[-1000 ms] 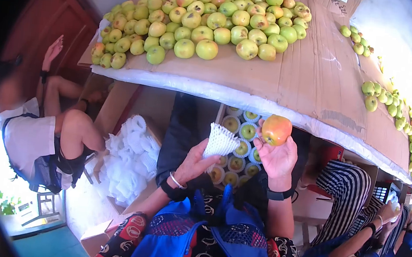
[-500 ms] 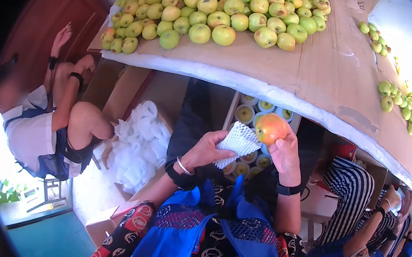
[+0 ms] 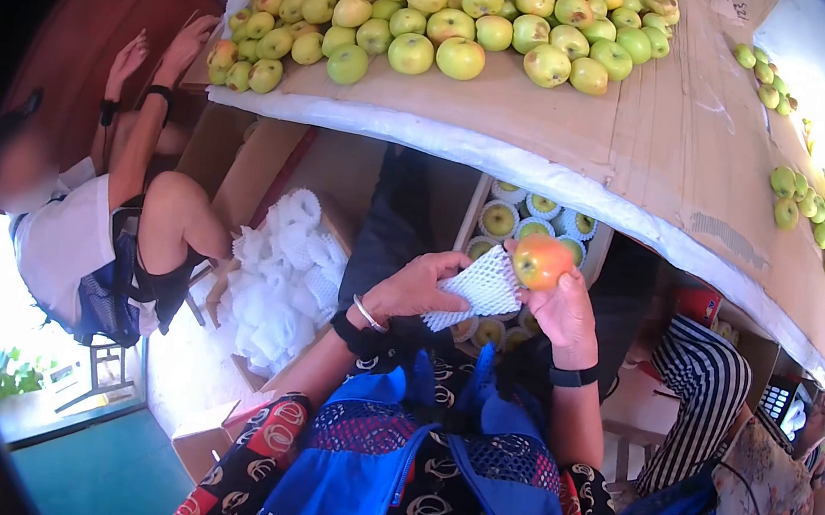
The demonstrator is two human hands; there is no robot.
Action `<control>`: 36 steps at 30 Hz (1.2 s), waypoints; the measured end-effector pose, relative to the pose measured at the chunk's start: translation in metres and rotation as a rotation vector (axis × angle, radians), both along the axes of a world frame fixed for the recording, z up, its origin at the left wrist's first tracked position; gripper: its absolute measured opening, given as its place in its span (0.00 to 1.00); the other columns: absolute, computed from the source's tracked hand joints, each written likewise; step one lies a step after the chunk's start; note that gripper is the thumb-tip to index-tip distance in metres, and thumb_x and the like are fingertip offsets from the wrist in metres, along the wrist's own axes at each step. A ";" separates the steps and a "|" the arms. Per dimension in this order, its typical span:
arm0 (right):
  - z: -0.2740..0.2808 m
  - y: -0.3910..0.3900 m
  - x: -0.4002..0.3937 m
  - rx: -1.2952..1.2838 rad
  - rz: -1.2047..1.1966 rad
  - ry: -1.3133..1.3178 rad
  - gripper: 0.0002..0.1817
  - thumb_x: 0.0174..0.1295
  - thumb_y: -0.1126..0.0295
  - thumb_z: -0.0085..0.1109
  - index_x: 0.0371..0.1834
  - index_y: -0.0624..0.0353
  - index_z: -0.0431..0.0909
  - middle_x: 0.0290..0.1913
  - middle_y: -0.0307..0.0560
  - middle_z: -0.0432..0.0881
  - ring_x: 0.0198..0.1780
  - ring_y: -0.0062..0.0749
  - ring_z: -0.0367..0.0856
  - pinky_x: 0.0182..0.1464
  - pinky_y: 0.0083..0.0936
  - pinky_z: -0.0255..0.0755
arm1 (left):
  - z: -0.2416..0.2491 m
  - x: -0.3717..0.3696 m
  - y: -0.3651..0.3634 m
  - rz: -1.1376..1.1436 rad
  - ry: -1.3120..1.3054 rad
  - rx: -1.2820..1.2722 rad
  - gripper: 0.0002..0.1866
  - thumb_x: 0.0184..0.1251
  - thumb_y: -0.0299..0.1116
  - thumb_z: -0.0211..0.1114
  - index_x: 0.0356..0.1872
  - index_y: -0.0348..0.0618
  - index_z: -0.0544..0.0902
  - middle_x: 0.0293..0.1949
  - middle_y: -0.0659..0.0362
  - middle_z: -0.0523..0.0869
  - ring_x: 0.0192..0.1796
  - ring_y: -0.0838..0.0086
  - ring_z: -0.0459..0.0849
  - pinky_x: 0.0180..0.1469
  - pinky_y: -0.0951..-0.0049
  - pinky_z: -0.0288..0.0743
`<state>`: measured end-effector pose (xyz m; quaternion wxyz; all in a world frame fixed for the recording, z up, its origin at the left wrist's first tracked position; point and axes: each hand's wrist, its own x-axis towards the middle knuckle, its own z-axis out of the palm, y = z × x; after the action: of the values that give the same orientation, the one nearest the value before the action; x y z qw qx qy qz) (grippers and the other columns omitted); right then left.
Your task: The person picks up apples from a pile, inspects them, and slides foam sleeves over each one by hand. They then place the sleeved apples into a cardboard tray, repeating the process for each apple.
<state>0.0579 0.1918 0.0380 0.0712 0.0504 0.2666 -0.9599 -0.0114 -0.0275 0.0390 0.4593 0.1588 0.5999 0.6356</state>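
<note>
My left hand [image 3: 419, 286] grips a white foam net sleeve [image 3: 482, 289], its mesh spread into a cone with the wide end toward the fruit. In my right hand [image 3: 567, 322] is a red-and-yellow apple [image 3: 542, 262], held by the fingers from below and the right. The apple sits against the sleeve's mouth, mostly outside it. Beneath both hands, a cardboard box [image 3: 466, 225] holds several apples in white foam nets [image 3: 499, 219], partly hidden by my hands.
Many green-yellow apples [image 3: 411, 53] are heaped on the cardboard-covered table [image 3: 556, 132]. Loose foam nets [image 3: 281, 279] pile up in a box at left. A co-worker [image 3: 74, 222] sits at far left, with a hand at the table's edge. Striped-trousered legs [image 3: 705, 389] are at right.
The foam sleeve and apple have come together, the apple now touching the sleeve's mouth. The left co-worker's hand has risen from the knee to the table edge. The view has shifted slightly.
</note>
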 end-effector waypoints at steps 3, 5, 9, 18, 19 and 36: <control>-0.003 0.008 -0.002 0.023 0.015 -0.013 0.32 0.54 0.60 0.63 0.60 0.62 0.64 0.59 0.56 0.69 0.58 0.43 0.71 0.56 0.41 0.70 | 0.000 0.000 0.001 0.090 -0.044 0.076 0.22 0.51 0.24 0.69 0.49 0.37 0.73 0.41 0.62 0.81 0.44 0.82 0.77 0.49 0.78 0.72; -0.007 0.008 0.000 0.115 0.035 -0.010 0.36 0.54 0.55 0.62 0.62 0.62 0.62 0.63 0.62 0.63 0.61 0.49 0.68 0.58 0.42 0.68 | -0.004 0.000 0.001 0.079 -0.075 0.096 0.23 0.51 0.24 0.69 0.49 0.37 0.73 0.42 0.62 0.81 0.45 0.82 0.77 0.49 0.77 0.72; -0.008 0.000 -0.001 0.057 0.070 -0.058 0.30 0.54 0.62 0.62 0.58 0.63 0.65 0.57 0.54 0.71 0.57 0.41 0.72 0.56 0.40 0.70 | -0.004 -0.001 0.001 0.077 -0.079 0.141 0.24 0.51 0.24 0.70 0.50 0.37 0.73 0.42 0.62 0.81 0.46 0.82 0.77 0.51 0.77 0.71; 0.002 -0.008 -0.007 0.166 -0.119 -0.058 0.29 0.52 0.74 0.60 0.59 0.61 0.64 0.54 0.46 0.73 0.55 0.33 0.73 0.57 0.33 0.69 | 0.003 -0.008 0.003 0.514 0.634 -0.183 0.25 0.55 0.24 0.65 0.56 0.43 0.70 0.49 0.62 0.76 0.50 0.79 0.75 0.51 0.77 0.70; 0.003 -0.009 -0.009 0.176 -0.156 -0.013 0.28 0.52 0.80 0.58 0.58 0.59 0.65 0.52 0.44 0.74 0.54 0.31 0.74 0.56 0.30 0.69 | -0.010 -0.006 0.005 0.589 0.415 -0.011 0.17 0.62 0.30 0.62 0.51 0.46 0.71 0.44 0.63 0.77 0.45 0.81 0.76 0.47 0.78 0.71; 0.000 -0.036 -0.005 0.652 -0.202 0.046 0.33 0.45 0.81 0.65 0.57 0.60 0.63 0.51 0.44 0.73 0.53 0.29 0.74 0.57 0.25 0.68 | -0.023 0.010 0.029 0.543 -0.002 0.167 0.05 0.61 0.26 0.61 0.38 0.41 0.76 0.32 0.67 0.80 0.31 0.89 0.75 0.31 0.87 0.66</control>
<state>0.0531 0.1562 0.0379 -0.0500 0.0750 0.5547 -0.8272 -0.0009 0.0012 0.0159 0.2583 0.0287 0.5656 0.7827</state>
